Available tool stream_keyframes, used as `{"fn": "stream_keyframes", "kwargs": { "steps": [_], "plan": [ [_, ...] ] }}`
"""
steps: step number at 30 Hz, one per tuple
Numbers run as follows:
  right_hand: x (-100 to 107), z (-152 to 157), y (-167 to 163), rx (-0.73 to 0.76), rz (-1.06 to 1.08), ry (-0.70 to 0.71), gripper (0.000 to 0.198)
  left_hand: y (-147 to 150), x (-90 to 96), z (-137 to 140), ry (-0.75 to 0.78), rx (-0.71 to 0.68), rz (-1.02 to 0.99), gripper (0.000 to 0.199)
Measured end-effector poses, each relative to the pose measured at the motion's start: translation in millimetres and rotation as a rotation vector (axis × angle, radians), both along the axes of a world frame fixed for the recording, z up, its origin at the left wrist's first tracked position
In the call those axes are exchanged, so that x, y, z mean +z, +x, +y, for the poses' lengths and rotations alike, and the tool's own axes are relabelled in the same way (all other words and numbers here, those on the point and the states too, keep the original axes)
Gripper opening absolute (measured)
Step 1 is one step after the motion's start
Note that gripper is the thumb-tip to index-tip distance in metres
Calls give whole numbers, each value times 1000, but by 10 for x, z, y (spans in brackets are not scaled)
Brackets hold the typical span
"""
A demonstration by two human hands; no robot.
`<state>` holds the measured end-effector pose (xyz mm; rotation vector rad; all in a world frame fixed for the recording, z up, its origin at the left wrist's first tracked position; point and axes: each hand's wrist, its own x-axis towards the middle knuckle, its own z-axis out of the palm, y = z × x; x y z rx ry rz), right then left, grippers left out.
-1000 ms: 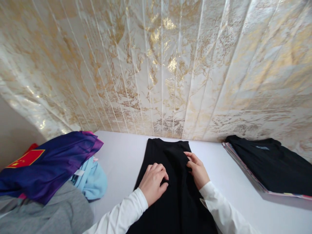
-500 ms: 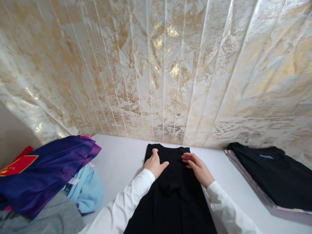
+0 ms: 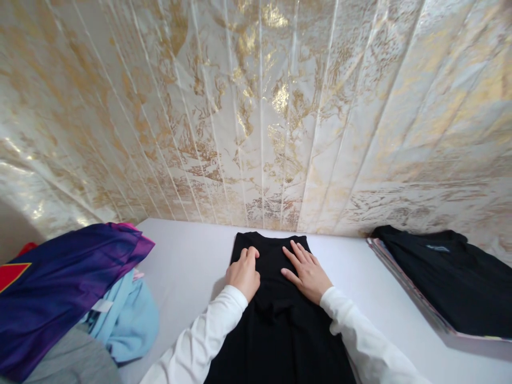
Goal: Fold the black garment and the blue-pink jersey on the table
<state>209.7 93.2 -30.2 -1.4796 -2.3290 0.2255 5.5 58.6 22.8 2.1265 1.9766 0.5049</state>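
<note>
A black garment lies lengthwise on the white surface in front of me, narrow at its far edge and wider toward me. Loose creases cross its middle. My left hand is on its upper left part, fingers bent in and closed on the cloth; the fingertips are partly hidden. On the upper right part my right hand rests flat, its fingers spread over the fabric and holding nothing. Both arms wear white sleeves.
At the left is a loose heap with a purple and blue cloth, a light blue garment and a grey one. A neat stack topped by a black shirt sits at the right. A gold-patterned covering rises behind the white surface.
My right hand has come down from above the garment and spread flat on it. My left fingers have gone from apart to curled together. The view has shifted slightly.
</note>
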Motion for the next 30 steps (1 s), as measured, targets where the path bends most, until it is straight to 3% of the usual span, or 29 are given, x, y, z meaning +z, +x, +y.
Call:
{"fn": "stream_keyframes", "kwargs": {
  "steps": [4, 9, 13, 16, 20, 24, 30],
  "plan": [
    [93, 265, 294, 27, 323, 26, 52, 51, 90, -51, 81, -103, 63, 45],
    [171, 718, 620, 25, 406, 30, 46, 307, 166, 29, 108, -455, 48, 45],
    [132, 955, 595, 123, 395, -57, 47, 548, 26, 192, 79, -710, 48, 39],
    [139, 1081, 582, 185, 355, -119, 42, 600, -134, 259, 41, -817, 42, 65],
    [221, 1198, 642, 199, 257, -138, 35, 572, -234, 241, 13, -849, 38, 77],
    [266, 1190, 619, 152, 139, -59, 32, 572, -227, 208, 4, -832, 61, 77],
    [242, 1036, 495, 132, 20, 41, 38, 574, -273, 194, 63, -719, 49, 77]
  ]
}}
